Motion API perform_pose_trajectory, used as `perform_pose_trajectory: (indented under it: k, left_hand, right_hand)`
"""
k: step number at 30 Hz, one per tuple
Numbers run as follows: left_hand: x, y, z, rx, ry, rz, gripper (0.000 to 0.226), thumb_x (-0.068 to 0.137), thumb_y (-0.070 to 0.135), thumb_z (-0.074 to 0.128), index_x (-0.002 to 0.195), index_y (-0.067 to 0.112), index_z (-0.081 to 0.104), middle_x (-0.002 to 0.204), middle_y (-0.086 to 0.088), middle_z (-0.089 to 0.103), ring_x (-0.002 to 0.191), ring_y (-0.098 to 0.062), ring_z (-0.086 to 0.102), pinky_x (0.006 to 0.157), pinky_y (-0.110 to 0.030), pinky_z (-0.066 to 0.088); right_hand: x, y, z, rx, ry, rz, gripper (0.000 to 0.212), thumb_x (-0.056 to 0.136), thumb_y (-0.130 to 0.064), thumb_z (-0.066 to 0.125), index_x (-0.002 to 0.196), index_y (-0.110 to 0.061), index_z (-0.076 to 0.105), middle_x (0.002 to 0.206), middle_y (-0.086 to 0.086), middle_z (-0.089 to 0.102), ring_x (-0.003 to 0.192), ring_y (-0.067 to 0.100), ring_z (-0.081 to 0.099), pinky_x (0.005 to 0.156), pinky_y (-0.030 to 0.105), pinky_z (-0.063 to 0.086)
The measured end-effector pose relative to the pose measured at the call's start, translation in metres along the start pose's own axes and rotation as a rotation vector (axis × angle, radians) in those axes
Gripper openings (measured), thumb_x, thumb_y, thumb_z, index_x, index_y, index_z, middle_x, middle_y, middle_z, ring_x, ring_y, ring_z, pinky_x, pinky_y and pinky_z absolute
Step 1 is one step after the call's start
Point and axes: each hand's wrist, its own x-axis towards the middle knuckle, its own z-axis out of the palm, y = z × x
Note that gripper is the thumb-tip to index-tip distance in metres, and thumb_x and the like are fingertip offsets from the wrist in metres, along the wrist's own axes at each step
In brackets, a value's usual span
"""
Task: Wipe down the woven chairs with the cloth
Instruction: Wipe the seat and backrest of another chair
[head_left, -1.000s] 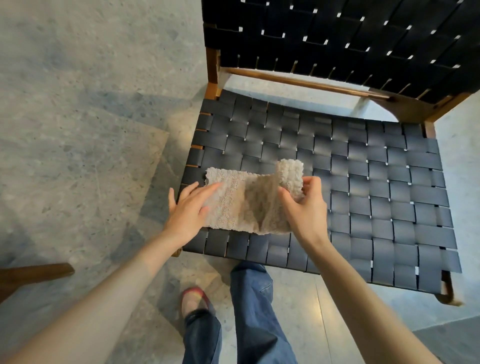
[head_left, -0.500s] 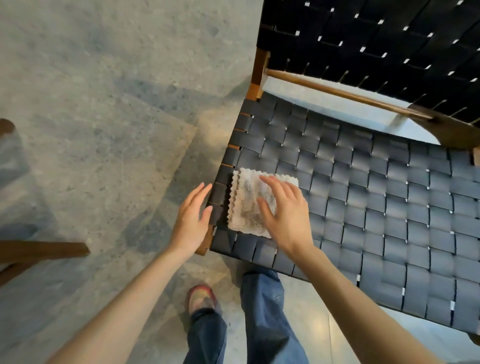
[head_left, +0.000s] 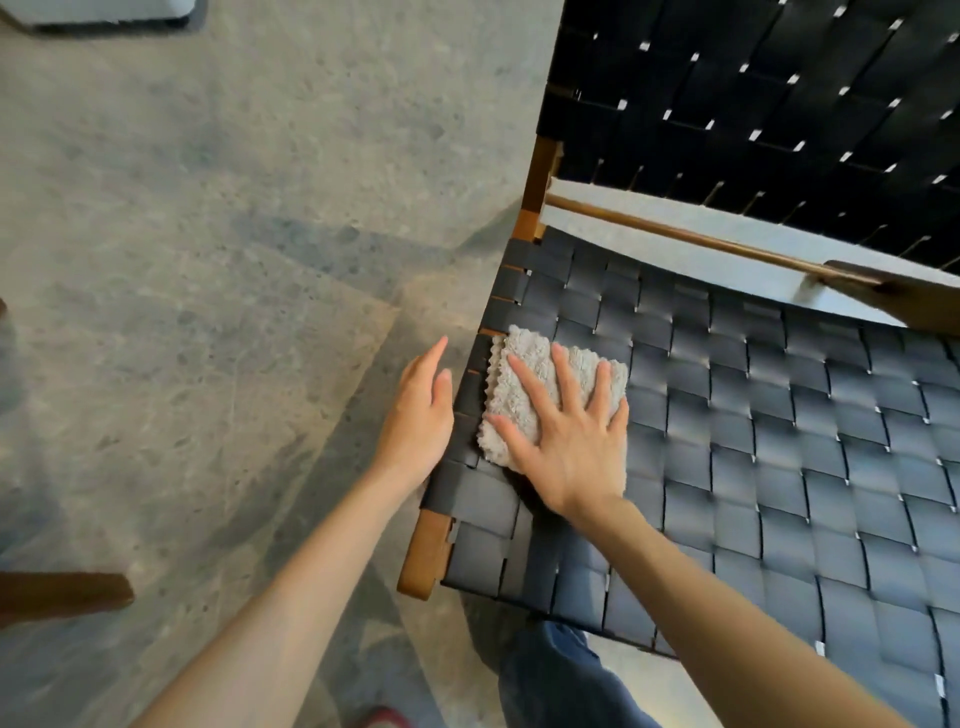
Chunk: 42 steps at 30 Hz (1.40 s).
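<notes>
A woven chair (head_left: 779, 426) with black straps and a brown wooden frame fills the right side of the view. A folded beige cloth (head_left: 524, 374) lies flat on the seat near its left edge. My right hand (head_left: 566, 431) presses on the cloth with straight, spread fingers and covers its near half. My left hand (head_left: 418, 415) is flat with straight fingers beside the seat's left edge, just left of the cloth, holding nothing.
The woven backrest (head_left: 753, 119) rises at the top right behind a wooden rail (head_left: 701, 239). Grey stone floor (head_left: 208, 312) spreads to the left. A brown wooden piece (head_left: 62, 592) juts in at the lower left. My jeans leg (head_left: 561, 680) stands below the seat.
The cloth has been folded from spread out into a small pad. My right hand now lies flat on it, further up the seat's left side. My left hand has let go.
</notes>
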Motion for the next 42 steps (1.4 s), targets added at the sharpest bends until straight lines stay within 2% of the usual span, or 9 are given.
perform_pose_trajectory:
  k: [10, 15, 20, 26, 31, 33, 36, 39, 42]
  left_hand:
    - [0.085, -0.004, 0.040, 0.130, -0.019, 0.151, 0.047, 0.103, 0.029, 0.031, 0.148, 0.019, 0.028, 0.154, -0.002, 0.028, 0.138, -0.015, 0.030, 0.110, -0.025, 0.021]
    - [0.099, -0.013, 0.049, 0.167, 0.031, 0.251, 0.048, 0.102, 0.033, 0.032, 0.148, 0.019, 0.030, 0.152, -0.001, 0.033, 0.139, -0.017, 0.031, 0.112, -0.030, 0.024]
    - [0.095, -0.012, 0.047, 0.188, 0.087, 0.281, 0.046, 0.101, 0.034, 0.035, 0.145, 0.022, 0.036, 0.147, -0.002, 0.042, 0.135, -0.020, 0.038, 0.107, -0.030, 0.030]
    - [0.095, -0.013, 0.045, 0.138, 0.053, 0.258, 0.044, 0.102, 0.033, 0.033, 0.144, 0.023, 0.038, 0.149, 0.000, 0.039, 0.137, -0.019, 0.034, 0.108, -0.028, 0.027]
    - [0.088, -0.016, 0.044, -0.282, -0.051, 0.167, 0.040, 0.104, 0.019, 0.028, 0.141, 0.007, 0.040, 0.149, -0.006, 0.037, 0.138, -0.017, 0.032, 0.114, -0.029, 0.023]
    - [0.078, -0.020, 0.042, -0.311, -0.040, 0.162, 0.040, 0.104, 0.017, 0.029, 0.140, 0.006, 0.042, 0.147, -0.007, 0.040, 0.136, -0.017, 0.035, 0.114, -0.029, 0.024]
    - [0.061, -0.027, 0.037, -0.326, -0.022, 0.185, 0.038, 0.103, 0.015, 0.033, 0.138, 0.005, 0.044, 0.144, -0.006, 0.043, 0.134, -0.015, 0.038, 0.103, -0.016, 0.026]
    - [0.046, -0.032, 0.031, -0.317, -0.007, 0.203, 0.037, 0.103, 0.015, 0.036, 0.138, 0.007, 0.045, 0.142, -0.005, 0.046, 0.130, -0.014, 0.041, 0.102, -0.019, 0.029]
    - [0.033, -0.040, 0.024, -0.306, -0.031, 0.205, 0.034, 0.102, 0.014, 0.036, 0.132, 0.013, 0.052, 0.131, -0.002, 0.055, 0.113, -0.008, 0.051, 0.095, -0.018, 0.039]
  right_hand:
    - [0.151, 0.021, 0.002, 0.083, 0.164, 0.055, 0.058, 0.090, -0.072, 0.015, 0.145, -0.055, 0.008, 0.160, -0.013, 0.004, 0.147, 0.031, -0.008, 0.115, 0.057, -0.003]
    - [0.190, 0.027, -0.001, 0.104, 0.225, 0.052, 0.061, 0.089, -0.073, 0.018, 0.145, -0.050, 0.019, 0.159, -0.009, 0.016, 0.146, 0.033, 0.002, 0.113, 0.058, 0.004]
    - [0.207, 0.026, -0.007, 0.079, 0.250, 0.039, 0.064, 0.086, -0.075, 0.021, 0.144, -0.048, 0.027, 0.153, -0.005, 0.030, 0.141, 0.036, 0.017, 0.111, 0.057, 0.010]
    - [0.194, 0.025, -0.010, 0.047, 0.233, -0.038, 0.055, 0.093, -0.059, 0.025, 0.145, -0.040, 0.028, 0.150, 0.000, 0.035, 0.134, 0.038, 0.026, 0.106, 0.059, 0.021]
    - [0.155, 0.019, -0.007, 0.049, 0.209, -0.048, 0.056, 0.095, -0.053, 0.026, 0.147, -0.033, 0.027, 0.150, 0.003, 0.036, 0.133, 0.033, 0.026, 0.104, 0.056, 0.023]
    - [0.132, 0.016, -0.003, 0.048, 0.209, -0.043, 0.058, 0.094, -0.053, 0.027, 0.147, -0.031, 0.028, 0.147, 0.005, 0.040, 0.131, 0.031, 0.029, 0.102, 0.052, 0.025]
    - [0.094, 0.009, 0.002, 0.045, 0.206, -0.076, 0.058, 0.094, -0.052, 0.027, 0.148, -0.030, 0.028, 0.147, 0.003, 0.039, 0.131, 0.030, 0.029, 0.102, 0.050, 0.025]
    - [0.056, -0.003, 0.003, 0.053, 0.195, -0.117, 0.062, 0.090, -0.056, 0.023, 0.148, -0.035, 0.026, 0.151, -0.005, 0.035, 0.129, 0.028, 0.029, 0.102, 0.050, 0.025]
    - [0.018, -0.014, 0.005, 0.049, 0.185, -0.148, 0.067, 0.083, -0.060, 0.016, 0.146, -0.042, 0.027, 0.151, -0.010, 0.033, 0.126, 0.026, 0.030, 0.100, 0.048, 0.026]
